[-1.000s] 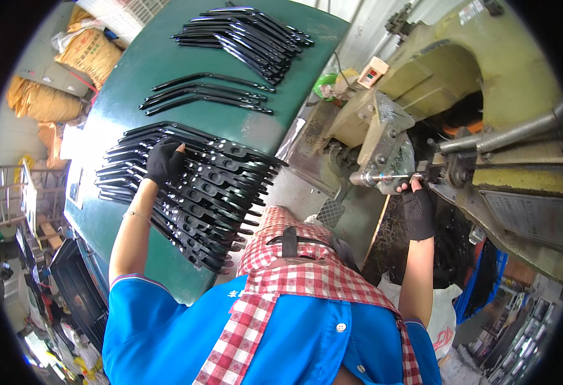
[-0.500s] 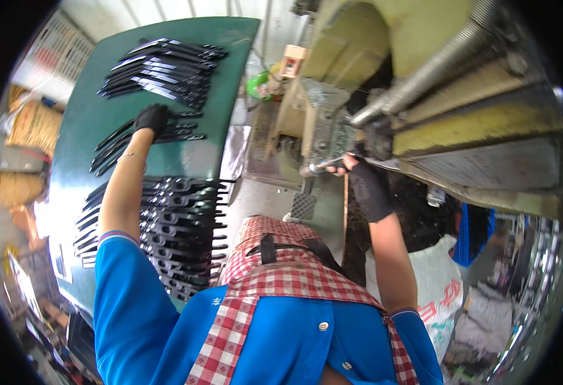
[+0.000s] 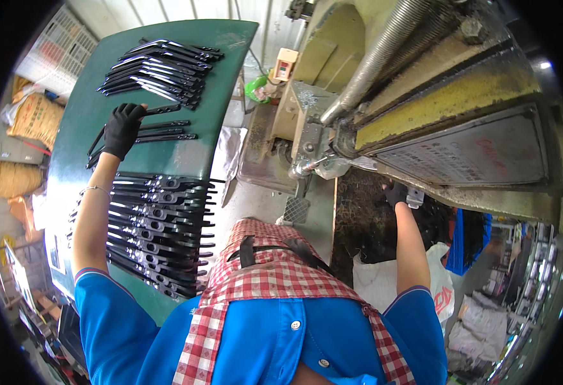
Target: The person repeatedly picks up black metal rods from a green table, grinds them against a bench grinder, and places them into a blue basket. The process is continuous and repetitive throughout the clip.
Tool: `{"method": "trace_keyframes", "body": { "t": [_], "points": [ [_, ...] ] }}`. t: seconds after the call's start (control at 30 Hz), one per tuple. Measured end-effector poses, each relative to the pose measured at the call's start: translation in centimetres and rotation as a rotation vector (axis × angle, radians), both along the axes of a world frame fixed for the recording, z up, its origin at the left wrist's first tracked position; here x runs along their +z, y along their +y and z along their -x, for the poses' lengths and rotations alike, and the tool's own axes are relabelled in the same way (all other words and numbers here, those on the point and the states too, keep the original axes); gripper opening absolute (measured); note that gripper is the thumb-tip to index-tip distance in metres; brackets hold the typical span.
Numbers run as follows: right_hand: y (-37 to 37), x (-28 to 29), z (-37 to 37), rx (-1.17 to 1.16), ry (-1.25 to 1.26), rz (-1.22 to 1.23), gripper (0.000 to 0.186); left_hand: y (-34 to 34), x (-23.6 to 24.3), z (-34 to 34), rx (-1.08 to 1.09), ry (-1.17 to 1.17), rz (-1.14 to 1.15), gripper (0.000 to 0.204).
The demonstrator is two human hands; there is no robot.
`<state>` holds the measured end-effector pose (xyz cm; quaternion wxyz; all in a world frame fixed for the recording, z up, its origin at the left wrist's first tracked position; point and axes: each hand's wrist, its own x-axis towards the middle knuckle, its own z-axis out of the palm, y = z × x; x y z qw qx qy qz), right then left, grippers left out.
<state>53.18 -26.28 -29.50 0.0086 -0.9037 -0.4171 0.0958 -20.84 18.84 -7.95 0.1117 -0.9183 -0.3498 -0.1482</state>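
My left hand (image 3: 122,128), in a black glove, is stretched out over the green table (image 3: 76,147) and closed around one end of a flat black metal bar (image 3: 164,110). Just below it lie a few more such bars (image 3: 162,133). A large fanned pile of black bars (image 3: 159,224) lies nearer to me, and another pile (image 3: 159,67) sits at the table's far end. My right hand (image 3: 395,191), also in a black glove, reaches under the front of a big yellowish machine (image 3: 422,90). Its fingers are hidden in the dark space there.
A short metal spindle (image 3: 307,165) sticks out of the machine's left side above a gridded metal pedal plate (image 3: 296,209). A white sack (image 3: 384,279) and dark scrap lie below the machine. Sacks and crates stand beyond the table at the left.
My left hand went from the near pile up to the middle group of bars and closed on one. My right hand left the machine's spindle and dropped under the machine's front.
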Motion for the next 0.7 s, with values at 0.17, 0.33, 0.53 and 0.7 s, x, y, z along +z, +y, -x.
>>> {"method": "trace_keyframes", "body": {
  "t": [0.17, 0.33, 0.53, 0.7],
  "points": [
    [-0.4, 4.3, 0.1, -0.213, 0.028, -0.189, 0.041, -5.6, 4.4, -1.8, -0.05, -0.05, 0.146, 0.027],
    [-1.9, 19.6, 7.9, -0.477, 1.049, -1.313, 0.033, -13.3, 6.7, -8.4, -0.263, -0.212, 0.443, 0.023],
    [-1.5, 26.0, 17.4, -0.25, 1.798, -1.494, 0.036, -18.8, 9.2, -15.9, -0.511, -0.226, 0.653, 0.027],
    [2.4, 30.5, 24.0, -0.471, 1.796, -1.542, 0.037, -19.8, 9.3, -17.4, -0.568, -0.208, 0.705, 0.031]
  ]
}}
